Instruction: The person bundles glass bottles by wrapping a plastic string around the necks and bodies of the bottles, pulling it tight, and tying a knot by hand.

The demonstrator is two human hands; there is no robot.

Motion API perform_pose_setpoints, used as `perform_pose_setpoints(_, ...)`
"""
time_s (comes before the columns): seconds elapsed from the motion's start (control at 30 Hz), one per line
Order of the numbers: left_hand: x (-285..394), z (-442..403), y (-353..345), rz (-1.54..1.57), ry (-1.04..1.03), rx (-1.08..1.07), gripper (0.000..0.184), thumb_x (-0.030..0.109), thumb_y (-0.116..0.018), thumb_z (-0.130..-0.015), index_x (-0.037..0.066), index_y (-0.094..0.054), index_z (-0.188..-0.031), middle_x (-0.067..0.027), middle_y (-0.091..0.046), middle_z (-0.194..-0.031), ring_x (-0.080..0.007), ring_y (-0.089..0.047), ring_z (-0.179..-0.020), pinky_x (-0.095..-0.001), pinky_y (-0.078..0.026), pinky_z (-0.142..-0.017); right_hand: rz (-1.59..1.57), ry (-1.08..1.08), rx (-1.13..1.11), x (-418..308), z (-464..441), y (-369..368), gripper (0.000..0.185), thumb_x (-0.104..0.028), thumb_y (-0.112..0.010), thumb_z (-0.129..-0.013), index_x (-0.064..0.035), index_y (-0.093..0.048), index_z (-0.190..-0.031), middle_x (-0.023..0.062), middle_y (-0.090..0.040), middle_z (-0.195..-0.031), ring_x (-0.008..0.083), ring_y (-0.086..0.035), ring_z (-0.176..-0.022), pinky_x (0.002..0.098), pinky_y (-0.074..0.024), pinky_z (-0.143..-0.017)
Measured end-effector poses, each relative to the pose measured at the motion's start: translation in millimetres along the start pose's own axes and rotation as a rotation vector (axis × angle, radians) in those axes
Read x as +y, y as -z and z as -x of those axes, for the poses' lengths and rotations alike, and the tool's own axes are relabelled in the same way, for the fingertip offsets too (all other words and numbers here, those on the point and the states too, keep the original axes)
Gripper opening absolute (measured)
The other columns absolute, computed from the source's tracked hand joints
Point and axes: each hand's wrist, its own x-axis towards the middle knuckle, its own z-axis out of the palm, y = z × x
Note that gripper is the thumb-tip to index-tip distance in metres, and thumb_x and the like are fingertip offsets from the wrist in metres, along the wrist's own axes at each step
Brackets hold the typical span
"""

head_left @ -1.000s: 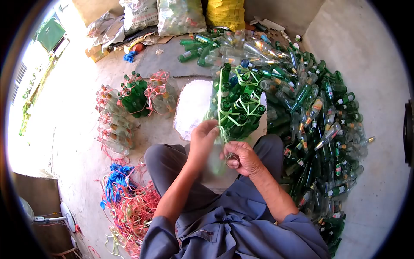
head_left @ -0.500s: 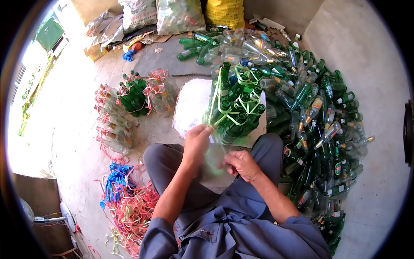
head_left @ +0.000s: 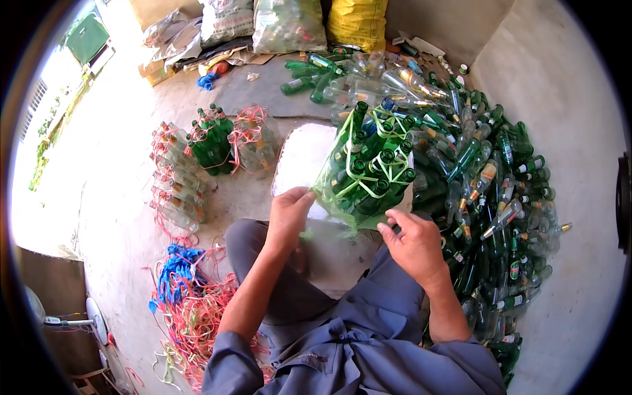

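Note:
A bundle of green glass bottles [head_left: 372,164] stands upright before me on a white block [head_left: 299,155], with light-green plastic strap [head_left: 326,174] laced around and between the necks. My left hand [head_left: 289,217] is at the bundle's near left corner, thumb and fingertips pinched on the strap. My right hand [head_left: 416,245] is closed at the near right side, its thumb and forefinger curled together by the blurred green strap. Just what lies between those right fingertips is hard to make out. The blurred strap hangs between both hands, below the bottles.
Loose bottles [head_left: 484,217] heap up along the right wall. Three tied bottle bundles [head_left: 214,141] stand on the left. Pink strap [head_left: 204,329] and blue strap [head_left: 176,273] lie tangled by my left knee. Filled sacks [head_left: 289,26] line the back wall.
My right hand has moved up and right, away from my lap to the bundle's near right side. My left hand stays at the left corner. The view has shifted slightly.

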Motion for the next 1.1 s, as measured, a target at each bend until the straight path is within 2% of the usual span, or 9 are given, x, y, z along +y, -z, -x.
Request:
perform_pose_setpoints(0.27, -11.6, -8.8, 0.5, -0.076, -0.028, -0.013, 0.015, 0.013, -0.065, -0.096, -0.001, -0.071, -0.1, 0.0082, -0.051, -0.061, 0.0, -0.035, -0.046, -0.0198, -0.023, -0.042, -0.15, 0.45, 0.022, -28.9, -93.7, -15.9, 0.019, -0.005, -0.069, -0.085, -0.0034, -0.07, -0.104, 0.0129, -0.071, -0.104, 0.0322, -0.07, -0.084, 0.0387, -0.0565, -0.072)
perform_pose_setpoints(0.37, -5.4, -7.1, 5.2, -0.123, 0.005, -0.017, 0.023, 0.013, -0.064, -0.094, -0.006, -0.072, -0.106, -0.0042, -0.071, -0.087, -0.008, -0.06, -0.076, -0.0257, -0.049, -0.07, -0.135, 0.547, -0.081, -21.3, -126.9, -40.5, 0.02, -0.007, -0.067, -0.087, -0.0041, -0.071, -0.106, 0.0125, -0.071, -0.106, 0.0319, -0.07, -0.088, 0.0388, -0.0565, -0.077)
perform_pose_setpoints(0.4, -3.4, -7.2, 5.5, -0.11, -0.021, -0.022, 0.021, 0.013, -0.065, -0.094, -0.004, -0.072, -0.104, -0.0003, -0.065, -0.079, -0.0051, -0.053, -0.068, -0.0233, -0.042, -0.062, -0.123, 0.568, -0.118, -20.3, -133.5, -44.3, 0.02, -0.008, -0.066, -0.087, -0.0049, -0.071, -0.106, 0.0123, -0.071, -0.106, 0.0321, -0.069, -0.09, 0.0395, -0.0563, -0.079)
perform_pose_setpoints(0.47, 0.8, -9.1, 6.6, -0.086, -0.074, -0.029, 0.015, 0.013, -0.067, -0.095, 0.0, -0.072, -0.101, 0.0076, -0.054, -0.064, 0.0006, -0.039, -0.05, -0.0187, -0.027, -0.045, -0.099, 0.566, -0.209, -21.5, -141.4, -44.7, 0.02, -0.009, -0.065, -0.088, -0.0057, -0.072, -0.106, 0.0124, -0.071, -0.103, 0.0318, -0.069, -0.09, 0.0393, -0.0558, -0.079)
perform_pose_setpoints(0.57, 8.5, -16.6, 11.1, -0.055, -0.121, -0.067, 0.015, 0.013, -0.067, -0.095, 0.0, -0.072, -0.101, 0.0077, -0.055, -0.066, 0.0007, -0.039, -0.053, -0.0183, -0.028, -0.047, -0.078, 0.567, -0.346, -26.7, -149.7, -40.8, 0.019, -0.011, -0.065, -0.088, -0.0056, -0.073, -0.104, 0.0129, -0.071, -0.098, 0.0326, -0.068, -0.087, 0.0396, -0.055, -0.077)
perform_pose_setpoints(0.67, 7.8, -32.5, 20.7, -0.127, -0.236, -0.115, 0.02, 0.012, -0.064, -0.094, -0.005, -0.072, -0.102, -0.0006, -0.068, -0.083, -0.0062, -0.057, -0.075, -0.0248, -0.048, -0.069, -0.053, 0.568, -0.387, -23.7, -158.3, -46.5, 0.016, -0.011, -0.065, -0.088, -0.0043, -0.073, -0.1, 0.0135, -0.07, -0.093, 0.0342, -0.067, -0.082, 0.0407, -0.0538, -0.073)
perform_pose_setpoints(0.8, 37.2, -33.6, 22.4, -0.129, -0.068, -0.082, 0.018, 0.011, -0.065, -0.092, -0.004, -0.072, -0.1, 0.0016, -0.067, -0.078, -0.0042, -0.054, -0.072, -0.023, -0.046, -0.067, -0.177, 0.551, -0.368, -18.6, -166.2, -57.8, 0.013, -0.01, -0.066, -0.088, -0.0017, -0.072, -0.096, 0.0149, -0.069, -0.086, 0.0351, -0.065, -0.075, 0.0412, -0.052, -0.07)
perform_pose_setpoints(0.9, 19.4, -47.4, 27.5, -0.159, -0.194, -0.072, 0.018, 0.011, -0.066, -0.091, -0.004, -0.072, -0.1, 0.0012, -0.067, -0.078, -0.0044, -0.055, -0.073, -0.0231, -0.046, -0.067, -0.259, 0.414, -0.4, -18.6, -166.1, -60.9, 0.013, -0.011, -0.066, -0.088, -0.0001, -0.072, -0.093, 0.0164, -0.068, -0.081, 0.0347, -0.065, -0.074, 0.0401, -0.0509, -0.068)
perform_pose_setpoints(1.1, 17.5, -52.6, 34.1, -0.033, -0.152, -0.023, 0.016, 0.009, -0.07, -0.092, -0.004, -0.07, -0.102, 0.0009, -0.068, -0.086, -0.0046, -0.057, -0.079, -0.0209, -0.046, -0.071, -0.414, 0.265, -0.469, -19.4, -167.2, -59.1, 0.014, -0.009, -0.067, -0.09, 0.0027, -0.072, -0.095, 0.0092, -0.067, -0.072, 0.0145, -0.059, -0.064, 0.0311, -0.0476, -0.063)
